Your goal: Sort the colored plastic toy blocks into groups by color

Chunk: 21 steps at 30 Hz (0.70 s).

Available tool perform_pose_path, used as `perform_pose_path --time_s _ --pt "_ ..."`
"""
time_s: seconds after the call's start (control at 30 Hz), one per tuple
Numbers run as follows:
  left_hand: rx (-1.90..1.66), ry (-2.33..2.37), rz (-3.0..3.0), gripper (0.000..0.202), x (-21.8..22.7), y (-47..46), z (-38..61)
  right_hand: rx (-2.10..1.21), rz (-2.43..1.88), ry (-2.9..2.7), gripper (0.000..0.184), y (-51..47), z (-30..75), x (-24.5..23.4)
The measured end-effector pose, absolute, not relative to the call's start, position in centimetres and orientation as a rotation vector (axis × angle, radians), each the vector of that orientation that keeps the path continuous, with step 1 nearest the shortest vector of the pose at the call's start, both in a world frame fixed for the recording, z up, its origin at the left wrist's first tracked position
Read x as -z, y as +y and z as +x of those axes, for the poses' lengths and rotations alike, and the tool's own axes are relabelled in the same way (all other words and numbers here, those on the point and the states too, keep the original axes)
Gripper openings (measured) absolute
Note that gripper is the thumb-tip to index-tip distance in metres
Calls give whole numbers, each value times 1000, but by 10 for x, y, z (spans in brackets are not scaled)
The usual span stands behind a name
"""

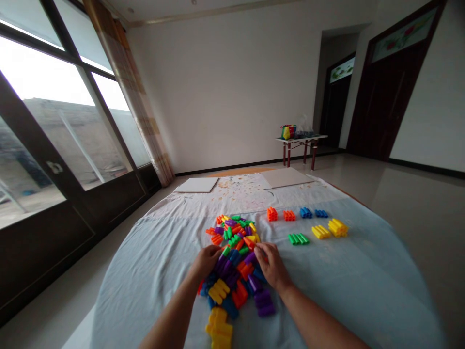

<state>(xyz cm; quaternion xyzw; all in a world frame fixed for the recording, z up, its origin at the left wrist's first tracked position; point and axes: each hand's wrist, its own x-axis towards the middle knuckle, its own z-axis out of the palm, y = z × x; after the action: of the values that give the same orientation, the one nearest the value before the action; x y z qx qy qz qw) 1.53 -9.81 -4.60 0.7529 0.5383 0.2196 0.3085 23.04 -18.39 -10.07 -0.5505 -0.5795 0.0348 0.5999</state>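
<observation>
A heap of plastic building blocks [232, 274] in purple, blue, orange, green and yellow lies on the cloth between my hands. At its left side my left hand [208, 261] has its fingers bent in among the blocks; the fingertips are partly hidden, and what they grip cannot be made out. My right hand [271, 264] is at the heap's right side, thumb and fingers closed at the end of an orange block [250, 243]. Nearest me, a joined yellow block [220, 329] trails off the heap.
Right of the heap stand grouped blocks: orange [272, 214], blue [305, 213], green [298, 239] and yellow [338, 227]. Two flat boards, one white [197, 184] and one beige [286, 178], lie at the table's far end. A small table [301, 139] with bags stands beyond.
</observation>
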Motion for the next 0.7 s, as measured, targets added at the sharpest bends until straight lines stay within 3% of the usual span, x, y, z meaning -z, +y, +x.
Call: perform_pose_path --time_s 0.13,0.37,0.7 --pt "-733 1279 1902 48 38 -113 20 -91 -1290 -1341 29 -184 232 100" --pt "-1104 1474 1650 59 50 -112 -10 -27 -1284 -1407 25 -187 232 98" --pt "-1216 1541 1589 42 77 -122 -24 105 -1146 -1899 35 -211 199 45"
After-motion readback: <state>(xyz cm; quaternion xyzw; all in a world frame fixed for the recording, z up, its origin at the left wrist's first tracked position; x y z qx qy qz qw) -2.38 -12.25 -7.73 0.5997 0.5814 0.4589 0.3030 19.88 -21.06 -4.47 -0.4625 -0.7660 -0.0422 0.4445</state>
